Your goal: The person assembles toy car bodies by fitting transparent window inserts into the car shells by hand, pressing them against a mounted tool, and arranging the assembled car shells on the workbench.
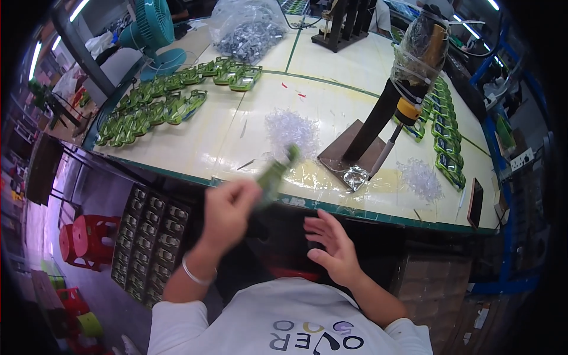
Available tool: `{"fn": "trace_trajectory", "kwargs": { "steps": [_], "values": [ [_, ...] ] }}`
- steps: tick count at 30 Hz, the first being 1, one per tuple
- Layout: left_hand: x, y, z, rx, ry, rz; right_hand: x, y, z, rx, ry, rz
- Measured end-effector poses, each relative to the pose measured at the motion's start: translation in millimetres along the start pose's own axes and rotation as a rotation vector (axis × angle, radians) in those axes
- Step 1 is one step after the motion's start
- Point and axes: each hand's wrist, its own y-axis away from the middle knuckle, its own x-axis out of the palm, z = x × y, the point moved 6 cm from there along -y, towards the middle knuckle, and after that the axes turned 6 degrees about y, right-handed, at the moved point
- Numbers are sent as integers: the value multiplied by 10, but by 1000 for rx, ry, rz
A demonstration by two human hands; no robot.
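Observation:
My left hand (pixel 229 207) pinches a green blister pack (pixel 272 182) by its near end, just over the front edge of the table. Motion smears the pack, so its details are lost. To its right, my right hand (pixel 332 245) is empty, with fingers apart and palm turned inward, in front of the table edge. Beyond the pack lies a heap of small clear plastic pieces (pixel 290 130). A tool with a yellow collar (pixel 408 110) is strapped in clear wrap to a slanted post on a brown base plate (pixel 338 148).
Rows of green packs line the table's left (pixel 142 115) and right (pixel 447 136). A second clear heap (pixel 419 178) and a phone (pixel 475 203) lie at right. Behind are a teal fan (pixel 151 26) and a bag of grey parts (pixel 248 38). Red stools (pixel 89 236) stand lower left.

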Motion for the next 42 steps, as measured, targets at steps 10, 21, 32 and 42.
{"fn": "trace_trajectory", "kwargs": {
  "steps": [10, 21, 32, 42],
  "values": [
    [253, -289, 106, 421, -401, 103, 68, 164, -337, 232, -560, -31],
    [243, -541, 381, 470, -613, 120, -168, 635, -454, 316, -481, -141],
    [272, -598, 407, 635, -648, 148, -104, 949, -389, 307, -424, -117],
    [173, -641, 539, 432, -600, 123, -302, 1188, -493, 222, -542, -203]
  ]
}}
